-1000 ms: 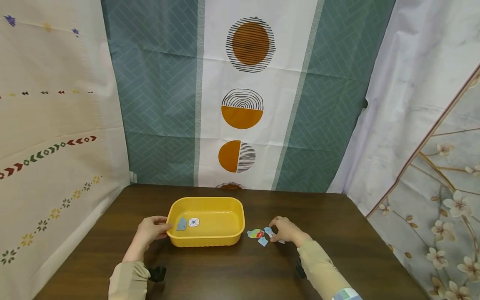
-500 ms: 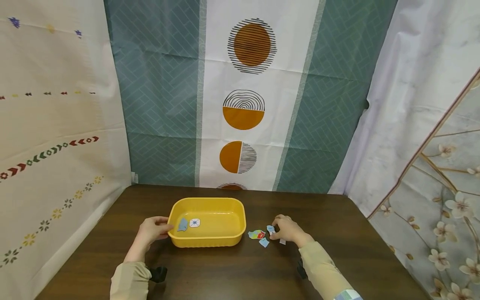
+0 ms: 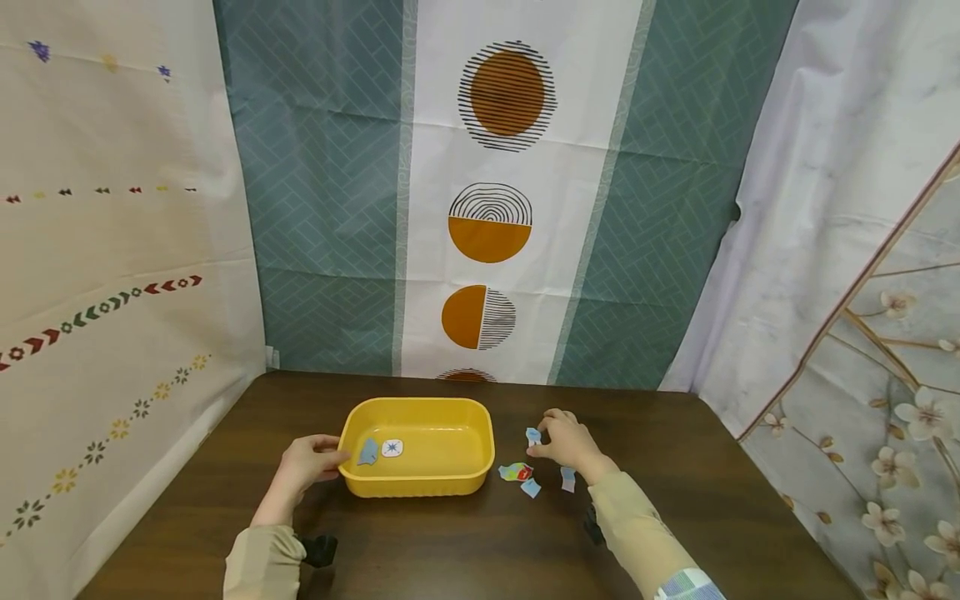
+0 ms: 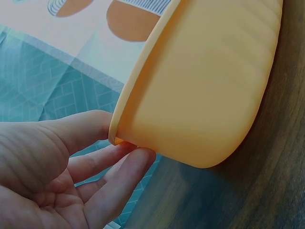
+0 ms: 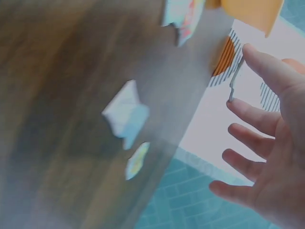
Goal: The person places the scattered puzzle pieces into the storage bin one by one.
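Observation:
My left hand (image 3: 309, 462) grips the left end of a yellow plastic tub (image 3: 417, 487). In the left wrist view the thumb lies over the tub's rim (image 4: 143, 67), with fingers beneath it. Inside the tub are a grey-blue irregular cutout (image 3: 368, 452) and a white square piece with a blue star (image 3: 392, 448). Right of the tub, my right hand (image 3: 566, 440) pinches a thin light-blue flat piece (image 3: 533, 436) between thumb and index finger. The right wrist view shows that piece (image 5: 234, 78) edge-on, above the table, the other fingers spread.
On the dark wooden table (image 3: 435, 550) beside the tub lie a green, red and blue cutout (image 3: 516, 472), a small light-blue piece (image 3: 531, 487) and a pale blue-and-white piece (image 3: 567, 479). A patterned curtain (image 3: 322, 208) hangs behind the table.
My right hand has lifted the light-blue piece and moved slightly up and left with it, uncovering the pale piece on the table. My left hand keeps its grip on the tub.

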